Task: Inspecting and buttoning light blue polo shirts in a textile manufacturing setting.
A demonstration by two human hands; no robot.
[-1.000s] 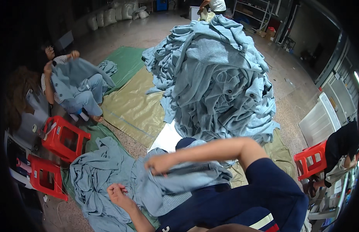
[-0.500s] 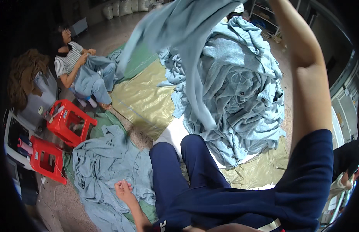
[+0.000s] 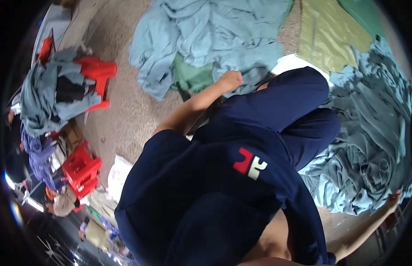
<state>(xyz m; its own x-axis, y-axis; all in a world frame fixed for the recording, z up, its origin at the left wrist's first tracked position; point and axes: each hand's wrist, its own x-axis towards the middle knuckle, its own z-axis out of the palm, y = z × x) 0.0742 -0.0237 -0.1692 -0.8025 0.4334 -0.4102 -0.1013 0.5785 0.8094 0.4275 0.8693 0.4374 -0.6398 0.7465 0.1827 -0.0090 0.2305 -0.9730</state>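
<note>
My left hand [image 3: 231,80] is closed in a fist beside my thigh, at the near edge of a spread of light blue knitted garments [image 3: 201,31]. Whatever its curled fingers may hold is hidden. At the far right my right arm reaches out, and my right hand [image 3: 394,198] is at the near edge of a large heap of blue-grey knitted garments [image 3: 365,119]. It appears small and blurred against the cloth, so its grip does not show.
Gold sheeting [image 3: 328,33] and green sheeting [image 3: 192,73] lie on the speckled floor [image 3: 121,102]. To the left, blue-grey cloth [image 3: 41,95] covers part of a red stool [image 3: 99,73]; another red stool [image 3: 81,168] stands nearer, with a white sack [image 3: 119,175] beside it.
The view has swung left, bringing more stools and the floor into sight. My right arm has come down from overhead, where it held up a blue-grey garment. My left hand is still closed.
</note>
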